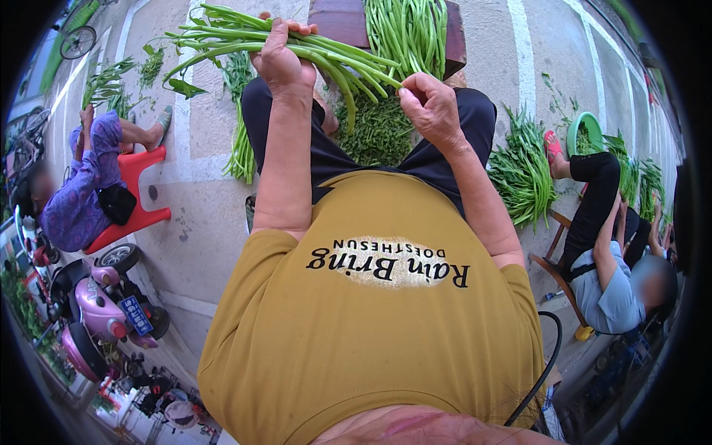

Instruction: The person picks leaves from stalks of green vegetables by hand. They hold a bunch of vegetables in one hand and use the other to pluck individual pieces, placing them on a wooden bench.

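A bunch of long green leafy-vegetable stems [328,47] lies across my left hand [286,58], whose fingers are closed around it. The leafy tips point left and the cut ends point right. My right hand [431,108] pinches the end of one stem between thumb and fingertips. Just beyond it, a thick pile of similar stems [406,33] lies on a dark red wooden stool or bench [339,22]. Between my legs, a heap of chopped or torn green pieces [372,130] covers the ground below both hands.
More stems [240,139] lie beside my left leg, and a leafy bundle [523,167] beside my right. A seated person [89,183] on a red plastic stool [130,194] is at left. Another person [606,278] sits at right, near a green basin [585,133]. A pink scooter [97,303] stands at lower left.
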A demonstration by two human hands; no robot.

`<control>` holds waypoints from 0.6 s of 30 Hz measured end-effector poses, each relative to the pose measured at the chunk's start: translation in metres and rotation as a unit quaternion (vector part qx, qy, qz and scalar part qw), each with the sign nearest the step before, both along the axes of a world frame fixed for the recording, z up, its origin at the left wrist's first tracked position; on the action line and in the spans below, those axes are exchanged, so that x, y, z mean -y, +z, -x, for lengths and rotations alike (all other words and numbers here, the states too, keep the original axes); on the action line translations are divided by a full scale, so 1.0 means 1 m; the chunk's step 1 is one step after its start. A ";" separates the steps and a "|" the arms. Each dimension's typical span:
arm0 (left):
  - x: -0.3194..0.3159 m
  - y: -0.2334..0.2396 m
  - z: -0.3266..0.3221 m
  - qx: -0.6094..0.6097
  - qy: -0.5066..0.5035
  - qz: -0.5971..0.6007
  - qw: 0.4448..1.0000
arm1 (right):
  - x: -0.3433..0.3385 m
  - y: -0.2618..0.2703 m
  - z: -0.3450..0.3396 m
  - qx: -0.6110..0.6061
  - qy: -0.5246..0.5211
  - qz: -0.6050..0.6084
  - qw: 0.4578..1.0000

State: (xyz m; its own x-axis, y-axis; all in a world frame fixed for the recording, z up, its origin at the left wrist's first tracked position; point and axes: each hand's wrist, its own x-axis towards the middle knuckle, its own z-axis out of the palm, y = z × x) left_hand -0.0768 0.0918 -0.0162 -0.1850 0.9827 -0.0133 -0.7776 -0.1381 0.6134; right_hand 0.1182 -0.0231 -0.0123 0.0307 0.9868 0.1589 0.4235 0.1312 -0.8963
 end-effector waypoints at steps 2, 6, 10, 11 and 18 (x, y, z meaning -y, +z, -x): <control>-0.002 -0.005 0.001 0.018 -0.008 0.014 1.000 | 0.000 0.003 0.003 -0.022 -0.013 0.001 1.000; -0.014 -0.025 0.017 0.088 -0.003 0.073 0.993 | -0.006 -0.010 -0.013 -0.264 -0.076 0.001 0.961; -0.025 -0.038 0.057 0.095 0.041 0.098 0.990 | -0.006 0.001 -0.046 -0.316 -0.051 0.016 0.947; -0.027 -0.041 0.064 0.112 0.044 0.090 0.989 | -0.003 0.000 -0.049 -0.287 -0.041 0.029 0.956; -0.031 -0.033 0.078 0.209 0.043 0.104 0.971 | 0.030 -0.034 -0.016 -0.100 0.127 0.196 0.967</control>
